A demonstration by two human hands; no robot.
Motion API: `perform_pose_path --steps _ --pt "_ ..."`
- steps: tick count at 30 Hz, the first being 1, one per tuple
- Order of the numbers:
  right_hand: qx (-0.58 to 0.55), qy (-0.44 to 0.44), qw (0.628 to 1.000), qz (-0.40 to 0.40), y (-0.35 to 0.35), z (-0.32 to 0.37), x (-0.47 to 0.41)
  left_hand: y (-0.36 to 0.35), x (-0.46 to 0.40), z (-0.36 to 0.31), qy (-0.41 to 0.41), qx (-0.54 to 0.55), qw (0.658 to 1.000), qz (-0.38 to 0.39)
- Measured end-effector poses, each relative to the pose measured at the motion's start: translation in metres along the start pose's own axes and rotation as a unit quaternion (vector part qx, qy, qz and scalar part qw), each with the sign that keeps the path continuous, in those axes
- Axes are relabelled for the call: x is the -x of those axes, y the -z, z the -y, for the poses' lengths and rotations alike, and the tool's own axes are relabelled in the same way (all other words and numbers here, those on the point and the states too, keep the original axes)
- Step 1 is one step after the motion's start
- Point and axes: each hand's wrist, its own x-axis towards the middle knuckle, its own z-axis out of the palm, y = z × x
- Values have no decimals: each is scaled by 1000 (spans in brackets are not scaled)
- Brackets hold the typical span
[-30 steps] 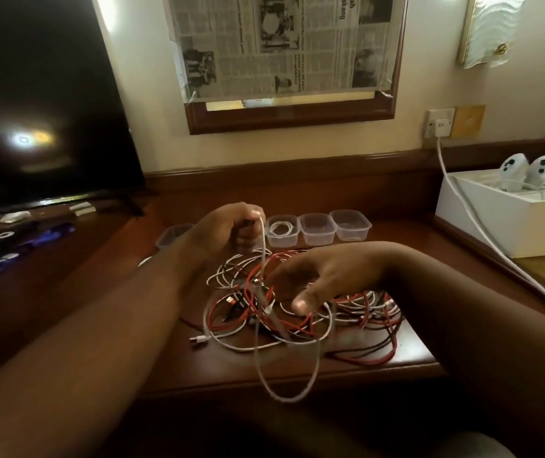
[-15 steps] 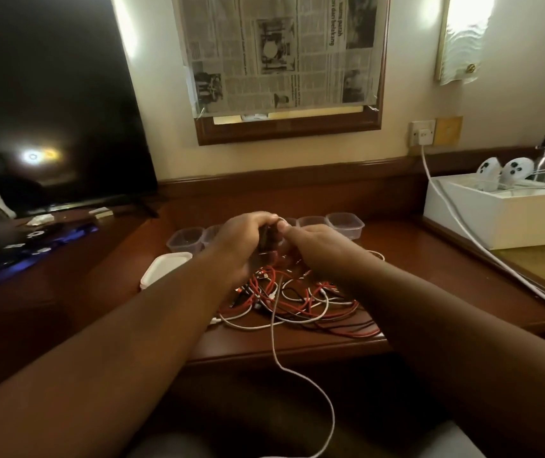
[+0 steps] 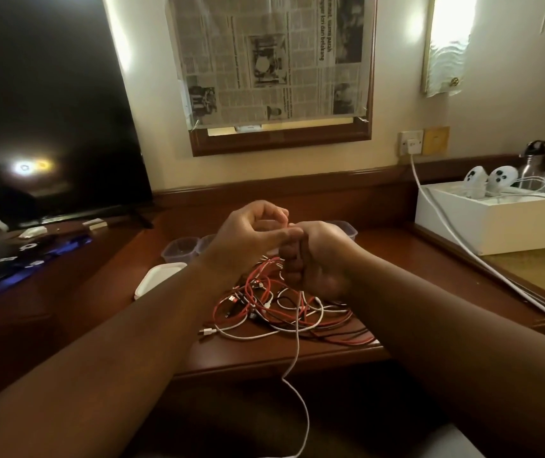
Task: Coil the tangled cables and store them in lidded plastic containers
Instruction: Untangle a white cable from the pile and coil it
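- A white cable [image 3: 297,355] hangs from the hands past the front edge of the surface [image 3: 264,358] and runs out at the bottom of the frame, just right of centre.
- On the surface at frame centre lies the tangle [image 3: 284,312] of red, white and black cables, under and just below the hands.
- The right hand [image 3: 320,259] is at centre, its fingers [image 3: 292,259] curled tight into a fist round the white cable, which drops out below it.
- The left hand [image 3: 248,239] touches it from the left; its thumb and forefinger are bent and meet at the top of the right fist, pinching the cable's upper end, as far as can be told, while its other fingers are hidden.
- A white lid [image 3: 157,276] lies left of the tangle.
- Clear tubs [image 3: 180,249] stand in a row behind the hands, partly hidden by them; one shows at the right end [image 3: 347,228].
- Farther right a white box [image 3: 492,223] holds two white controllers, with a thick white lead running to a wall socket.
- A dark screen [image 3: 50,104] fills the upper left; a newspaper-covered frame [image 3: 271,61] hangs at top centre.
- Against half a second ago, the hands have stayed joined above the tangle, and the right one has closed more firmly into a fist; the cable hangs much as it did.
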Motion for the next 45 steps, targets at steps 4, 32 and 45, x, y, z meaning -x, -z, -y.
perform_pose_path --steps 4,32,45 --pt "-27 5 993 118 -3 6 0 -16 5 4 149 295 942 53" --pt "190 319 928 42 13 40 -74 -20 -13 52 228 331 915 7" --pt "145 -87 948 269 44 35 -79 -3 -23 63 165 241 955 -57"
